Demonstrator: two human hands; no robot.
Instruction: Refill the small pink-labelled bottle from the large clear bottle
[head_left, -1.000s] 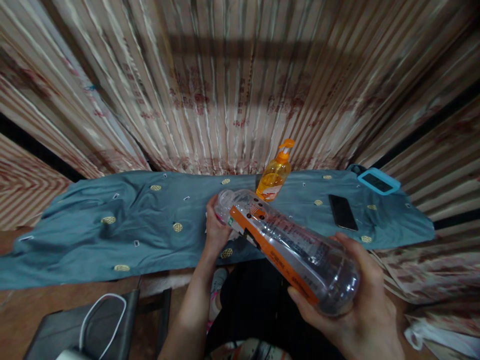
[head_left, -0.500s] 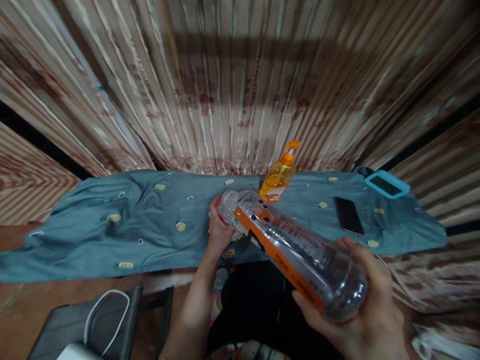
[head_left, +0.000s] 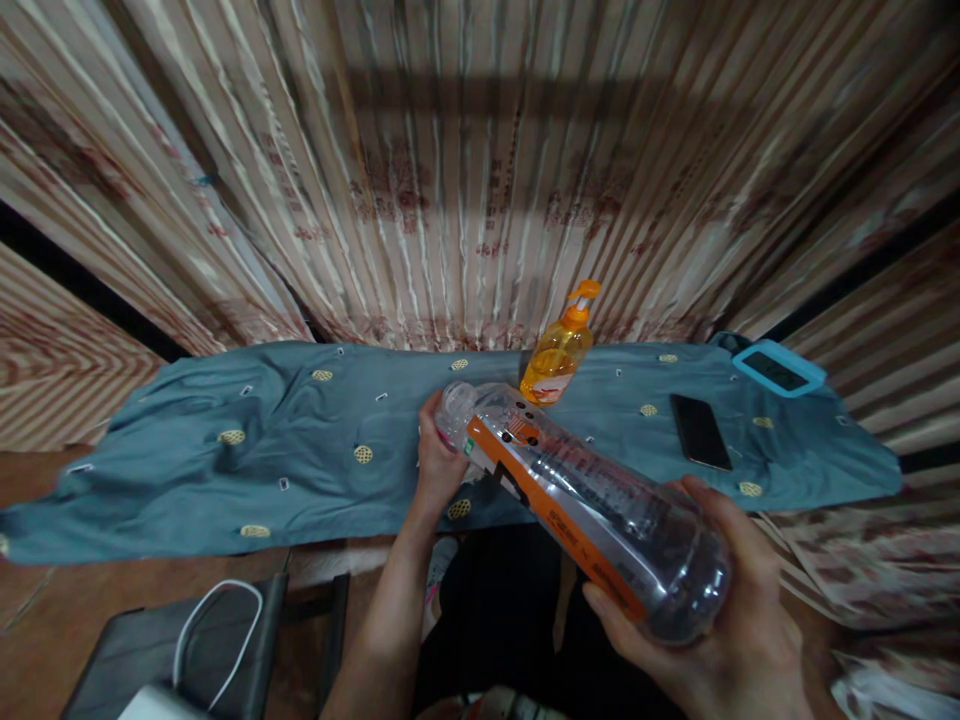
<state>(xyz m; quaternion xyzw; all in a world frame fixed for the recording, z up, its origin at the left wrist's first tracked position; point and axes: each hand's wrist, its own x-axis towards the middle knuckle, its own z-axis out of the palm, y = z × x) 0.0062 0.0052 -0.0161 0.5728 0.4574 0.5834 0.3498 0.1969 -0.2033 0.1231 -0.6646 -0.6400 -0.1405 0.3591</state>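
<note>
A large clear plastic bottle (head_left: 600, 500) with an orange label lies tilted across the middle of the view, its neck pointing away from me. My right hand (head_left: 712, 620) is wrapped round its base at the lower right. At the neck end, my left hand (head_left: 439, 455) is closed round the bottle's cap area; the cap itself is hidden by the fingers. The bottle is held above the near edge of a blue-grey cloth (head_left: 300, 450) spread over a long surface.
An orange pump bottle (head_left: 559, 350) stands on the cloth just beyond the neck. A black phone (head_left: 699, 432) and a blue-cased device (head_left: 780, 368) lie to the right. Striped curtains (head_left: 480, 170) hang behind. A dark stool with a white cable (head_left: 217, 640) is at lower left.
The view has shifted slightly, so everything sits a little further right in the picture. Both hands keep the same hold on the bottle.
</note>
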